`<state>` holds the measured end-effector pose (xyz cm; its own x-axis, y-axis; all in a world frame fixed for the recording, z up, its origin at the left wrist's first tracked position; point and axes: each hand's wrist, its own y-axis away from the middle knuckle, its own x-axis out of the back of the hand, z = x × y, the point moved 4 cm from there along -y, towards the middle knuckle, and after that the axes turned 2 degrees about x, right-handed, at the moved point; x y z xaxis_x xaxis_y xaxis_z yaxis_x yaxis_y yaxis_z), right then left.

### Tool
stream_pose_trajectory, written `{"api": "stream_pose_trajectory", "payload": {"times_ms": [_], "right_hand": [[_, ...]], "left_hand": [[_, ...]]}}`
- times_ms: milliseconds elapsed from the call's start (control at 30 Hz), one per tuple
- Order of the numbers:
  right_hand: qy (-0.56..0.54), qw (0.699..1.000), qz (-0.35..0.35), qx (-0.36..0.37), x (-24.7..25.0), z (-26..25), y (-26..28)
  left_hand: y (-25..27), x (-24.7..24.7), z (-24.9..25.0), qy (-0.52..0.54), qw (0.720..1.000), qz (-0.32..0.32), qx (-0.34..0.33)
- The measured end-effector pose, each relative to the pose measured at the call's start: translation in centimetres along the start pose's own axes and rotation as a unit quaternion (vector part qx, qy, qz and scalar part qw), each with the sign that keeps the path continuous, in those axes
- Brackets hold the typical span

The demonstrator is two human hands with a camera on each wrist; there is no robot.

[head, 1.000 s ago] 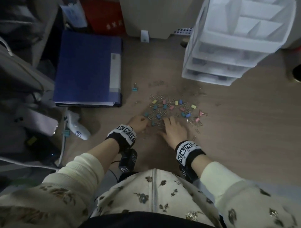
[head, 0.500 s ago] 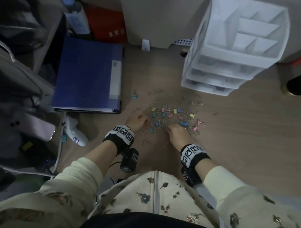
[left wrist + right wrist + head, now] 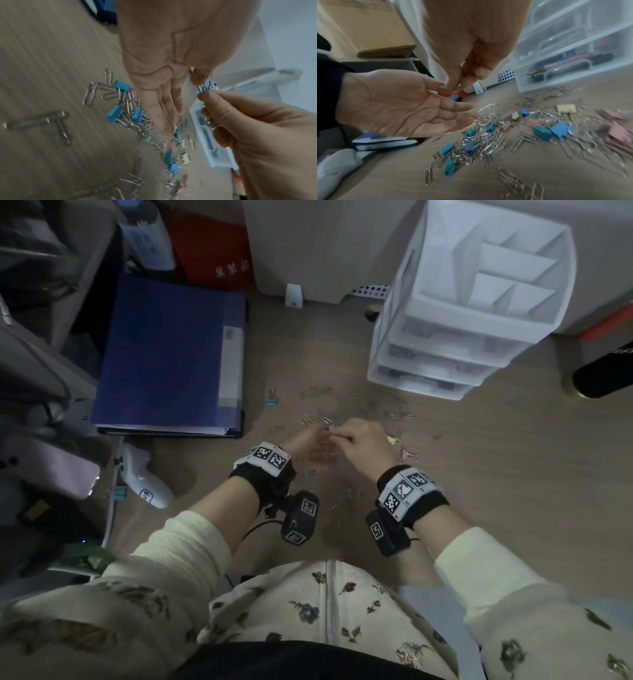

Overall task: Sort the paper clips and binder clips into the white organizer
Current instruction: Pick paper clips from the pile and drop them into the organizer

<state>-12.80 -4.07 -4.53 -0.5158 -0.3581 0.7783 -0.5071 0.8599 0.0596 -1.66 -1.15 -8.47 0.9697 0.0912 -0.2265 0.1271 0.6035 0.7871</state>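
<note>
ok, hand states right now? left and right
Left hand: open, palm up, holding nothing visible.
Right hand: fingers pinching a few paper clips over the left palm.

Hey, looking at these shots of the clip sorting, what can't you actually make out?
- Head view: the left hand and right hand cover part of the pile of silver paper clips; how many lie beneath is hidden.
- Right wrist view: what the right hand's fingers pinch is motion-blurred; a count is impossible.
- Head view: the white plastic drawer organizer has translucent, dim drawers; contents unreadable.
- Left wrist view: the small pastel binder clips farther off blur together.
</note>
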Motion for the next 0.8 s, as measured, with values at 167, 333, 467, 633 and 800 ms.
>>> {"api": "stream_pose_trajectory", "payload": {"times_ms": [167, 333, 467, 633, 800], "right_hand": [[-0.013, 1.0, -0.021, 0.009, -0.1, -1.4, -0.8], [-0.071, 0.995, 0.016, 0.062, 0.1, -2.2, 0.1], [-0.045, 0.994, 0.069, 0.069, 0.2, -0.7, 1.3], [0.102, 0.986, -0.12, -0.046, -2.8, 4.0, 4.6], [0.233, 0.939, -0.244, -0.062, -6.0, 6.5, 7.8]], "left_hand": [[0.7, -0.7, 0.2, 0.115, 0.991, -0.067, 0.0], [0.8, 0.0, -0.2, 0.147, 0.987, -0.058, 0.002], [0.1, 2.0, -2.1, 0.163, 0.985, 0.026, 0.045], [-0.3, 3.8, -4.2, 0.162, 0.979, 0.108, 0.056], [-0.5, 4.1, -5.5, 0.152, 0.978, 0.131, 0.058]]}}
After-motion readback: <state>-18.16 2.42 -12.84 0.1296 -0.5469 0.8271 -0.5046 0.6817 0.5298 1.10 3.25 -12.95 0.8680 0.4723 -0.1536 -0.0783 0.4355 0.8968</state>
